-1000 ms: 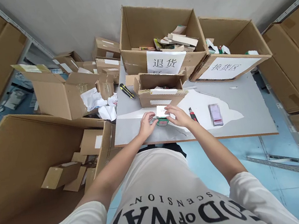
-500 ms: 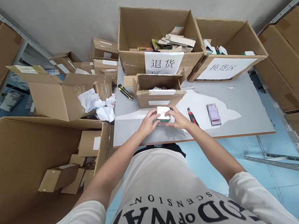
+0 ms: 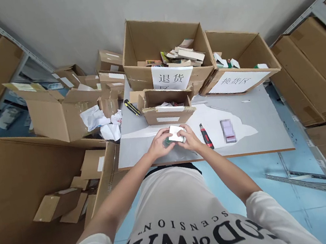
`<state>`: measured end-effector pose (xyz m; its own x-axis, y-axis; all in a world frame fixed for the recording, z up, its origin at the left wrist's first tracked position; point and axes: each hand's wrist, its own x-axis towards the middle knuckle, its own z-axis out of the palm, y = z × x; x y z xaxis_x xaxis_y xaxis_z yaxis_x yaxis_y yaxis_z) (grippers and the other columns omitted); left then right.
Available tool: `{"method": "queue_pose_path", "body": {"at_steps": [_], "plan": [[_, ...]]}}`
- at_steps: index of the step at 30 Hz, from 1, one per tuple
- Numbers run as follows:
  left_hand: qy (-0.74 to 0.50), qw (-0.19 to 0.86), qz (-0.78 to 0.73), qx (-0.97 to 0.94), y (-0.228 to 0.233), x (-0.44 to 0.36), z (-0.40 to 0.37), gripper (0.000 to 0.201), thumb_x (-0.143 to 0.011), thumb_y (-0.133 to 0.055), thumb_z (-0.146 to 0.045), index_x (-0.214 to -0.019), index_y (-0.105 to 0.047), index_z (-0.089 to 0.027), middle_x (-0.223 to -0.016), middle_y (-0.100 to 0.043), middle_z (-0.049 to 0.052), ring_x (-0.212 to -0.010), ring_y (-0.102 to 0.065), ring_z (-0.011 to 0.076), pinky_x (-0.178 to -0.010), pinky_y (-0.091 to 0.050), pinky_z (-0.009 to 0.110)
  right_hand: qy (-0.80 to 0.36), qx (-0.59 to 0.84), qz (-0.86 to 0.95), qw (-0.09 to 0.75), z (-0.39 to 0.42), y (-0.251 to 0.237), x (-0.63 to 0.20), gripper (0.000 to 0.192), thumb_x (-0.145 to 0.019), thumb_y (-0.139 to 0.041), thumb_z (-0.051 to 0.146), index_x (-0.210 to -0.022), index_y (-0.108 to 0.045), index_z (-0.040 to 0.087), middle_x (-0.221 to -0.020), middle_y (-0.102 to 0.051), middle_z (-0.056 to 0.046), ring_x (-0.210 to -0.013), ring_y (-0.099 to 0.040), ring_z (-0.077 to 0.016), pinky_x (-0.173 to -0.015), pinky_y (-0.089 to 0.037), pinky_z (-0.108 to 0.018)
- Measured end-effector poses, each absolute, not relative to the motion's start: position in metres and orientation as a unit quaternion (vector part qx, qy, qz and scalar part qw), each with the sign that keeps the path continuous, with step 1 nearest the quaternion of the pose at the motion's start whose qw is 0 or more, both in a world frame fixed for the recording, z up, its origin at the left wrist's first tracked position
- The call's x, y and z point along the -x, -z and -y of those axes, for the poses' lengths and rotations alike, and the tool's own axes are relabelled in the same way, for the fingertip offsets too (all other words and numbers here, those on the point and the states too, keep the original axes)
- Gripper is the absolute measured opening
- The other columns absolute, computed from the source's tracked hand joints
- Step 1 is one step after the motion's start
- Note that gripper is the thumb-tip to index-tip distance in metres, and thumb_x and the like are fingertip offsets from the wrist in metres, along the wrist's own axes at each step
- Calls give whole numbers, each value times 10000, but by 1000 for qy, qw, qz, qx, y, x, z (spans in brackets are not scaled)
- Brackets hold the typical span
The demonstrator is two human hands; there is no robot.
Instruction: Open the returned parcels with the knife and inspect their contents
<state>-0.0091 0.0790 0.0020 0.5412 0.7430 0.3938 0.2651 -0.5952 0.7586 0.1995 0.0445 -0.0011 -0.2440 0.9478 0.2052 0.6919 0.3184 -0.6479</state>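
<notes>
Between both hands, over the front of the table, is a small white and green box [image 3: 176,133], its white face turned up. My left hand [image 3: 161,144] is closed around its left side, where some green shows. My right hand [image 3: 189,138] grips the right side, with the thumb on the white face. Just beyond them stands an open cardboard box [image 3: 168,115] with crumpled contents. A red and black utility knife [image 3: 206,136] lies to the right of my right hand. Farther right is a phone-like item [image 3: 228,131] with a blurred face.
Two large labelled cartons, the left one [image 3: 139,74] holding books and small boxes, the right one [image 3: 207,85] small boxes, line the table's back. A yellow and black cutter [image 3: 132,108] lies left. A deep carton [image 3: 3,177] with smaller boxes stands left of the table [image 3: 266,140].
The small box has turned in my hands, so its green side shows less and its white face is tilted. The whole view has shifted slightly.
</notes>
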Motion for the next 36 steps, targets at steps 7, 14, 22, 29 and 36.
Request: {"method": "queue_pose_path", "body": {"at_steps": [7, 14, 22, 29, 36], "plan": [[-363, 357, -311, -802, 1, -4, -77, 497, -750, -683, -394, -1182, -558, -183, -1250, -527, 148, -1180, -536, 275, -989, -469, 457, -215, 527, 772, 282, -41, -10, -226, 226, -684, -681, 224, -871, -555, 235, -1157, -457, -113, -1107, -488, -288, -927, -452, -440], [-363, 376, -355, -775, 19, 0, -78, 444, -796, -619, -451, -1143, -578, -176, -1212, -561, 162, -1151, -558, 277, -946, -482, 453, -222, 543, 746, 316, -42, -26, -242, 253, -664, -676, 229, -871, -531, 243, -1155, -460, -110, -1103, -512, -288, -910, -464, -432], [-320, 369, -388, -782, 28, 19, -75, 387, -806, -606, -419, -1098, -609, -166, -1176, -597, 147, -1121, -579, 266, -951, -480, 450, -108, 592, 691, 400, -16, -88, -302, 297, -680, -681, 315, -868, -457, 263, -1064, -501, -100, -1107, -526, -306, -849, -474, -450], [-284, 338, -413, -797, 21, 30, -72, 383, -772, -638, -425, -1073, -626, -188, -1185, -615, 128, -1103, -601, 269, -931, -512, 448, 155, 654, 555, 491, -36, -175, -437, 355, -628, -686, 335, -850, -424, 244, -977, -492, -72, -953, -537, -259, -803, -428, -426], [-316, 222, -381, -840, -17, 18, -95, 379, -766, -673, -415, -1086, -611, -221, -1206, -608, 135, -1120, -596, 287, -923, -531, 446, 349, 676, 434, 483, -163, -238, -575, 430, -594, -681, 143, -790, -321, 269, -895, -435, -75, -916, -446, -247, -829, -341, -423]]}}
